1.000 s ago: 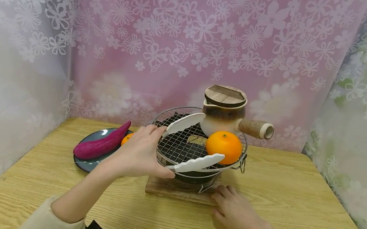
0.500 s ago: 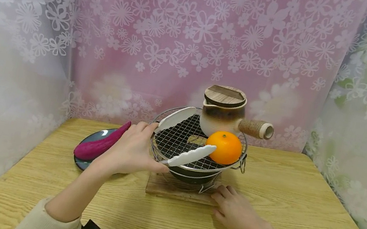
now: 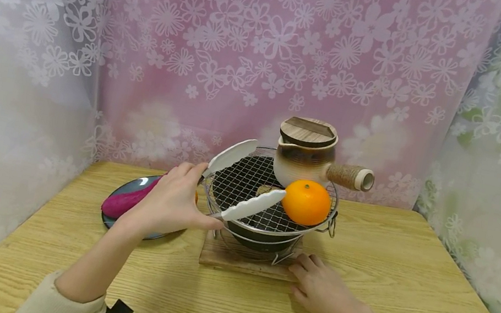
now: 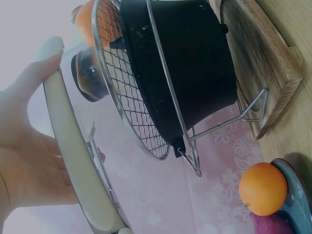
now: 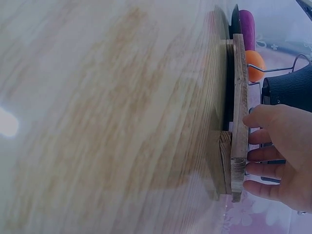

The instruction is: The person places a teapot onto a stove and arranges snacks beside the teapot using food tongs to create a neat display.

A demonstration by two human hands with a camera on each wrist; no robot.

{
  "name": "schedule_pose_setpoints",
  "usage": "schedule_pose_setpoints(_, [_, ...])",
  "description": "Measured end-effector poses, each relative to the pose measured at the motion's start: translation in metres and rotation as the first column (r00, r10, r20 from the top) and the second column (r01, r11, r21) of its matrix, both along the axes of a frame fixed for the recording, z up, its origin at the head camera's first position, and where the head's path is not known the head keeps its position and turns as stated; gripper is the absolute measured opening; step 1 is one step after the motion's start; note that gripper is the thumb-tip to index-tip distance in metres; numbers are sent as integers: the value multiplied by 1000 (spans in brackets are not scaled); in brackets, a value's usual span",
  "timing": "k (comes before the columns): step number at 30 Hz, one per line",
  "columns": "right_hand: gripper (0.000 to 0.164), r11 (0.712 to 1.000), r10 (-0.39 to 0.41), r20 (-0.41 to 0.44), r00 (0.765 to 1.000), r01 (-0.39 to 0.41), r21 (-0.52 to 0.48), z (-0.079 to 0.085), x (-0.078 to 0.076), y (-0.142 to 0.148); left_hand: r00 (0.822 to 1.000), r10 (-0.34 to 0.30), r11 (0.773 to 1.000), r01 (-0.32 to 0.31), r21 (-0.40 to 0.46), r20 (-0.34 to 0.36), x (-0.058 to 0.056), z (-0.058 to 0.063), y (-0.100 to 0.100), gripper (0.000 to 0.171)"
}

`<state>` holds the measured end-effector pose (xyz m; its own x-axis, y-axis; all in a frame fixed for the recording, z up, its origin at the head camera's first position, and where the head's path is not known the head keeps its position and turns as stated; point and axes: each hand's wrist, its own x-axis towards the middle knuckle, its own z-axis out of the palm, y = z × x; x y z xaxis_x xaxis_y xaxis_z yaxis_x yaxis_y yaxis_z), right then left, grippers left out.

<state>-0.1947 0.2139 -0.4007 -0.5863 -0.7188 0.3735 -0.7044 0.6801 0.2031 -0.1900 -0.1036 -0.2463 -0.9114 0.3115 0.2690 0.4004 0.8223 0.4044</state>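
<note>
My left hand (image 3: pixel 172 199) holds a pair of tongs (image 3: pixel 254 206) with white scalloped tips, thumb on one arm and fingers on the other. The arms are spread apart, with nothing between the tips, over the left part of a round wire grill (image 3: pixel 252 176). An orange (image 3: pixel 306 203) rests on the grill's right side, beside the nearer tip. My right hand (image 3: pixel 325 290) touches the front right corner of the wooden board (image 3: pixel 246 265) under the black stove (image 4: pixel 180 63); in the right wrist view its fingertips rest along the board's edge.
A clay teapot (image 3: pixel 302 160) with wooden lid and rope-wrapped handle stands at the grill's back right. On the left, a dark plate (image 3: pixel 140 182) bears a long purple vegetable (image 3: pixel 121 206) and another orange (image 4: pixel 263 189), mostly hidden in the head view by my left hand.
My left hand has drawn back to the left with the tongs, so the tips have moved away from the orange on the grill. My right hand has stayed at the board.
</note>
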Motion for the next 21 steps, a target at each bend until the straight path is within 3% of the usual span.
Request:
schedule_pose_setpoints(11, [25, 1000, 4, 1, 1000, -4, 1, 1, 1, -1, 996, 65, 996, -69, 57, 58, -4, 2, -9, 109])
schedule_pose_setpoints(21, [26, 1000, -4, -3, 1000, 4, 5, 0, -1, 0, 990, 105, 991, -112, 77, 93, -12, -3, -22, 110])
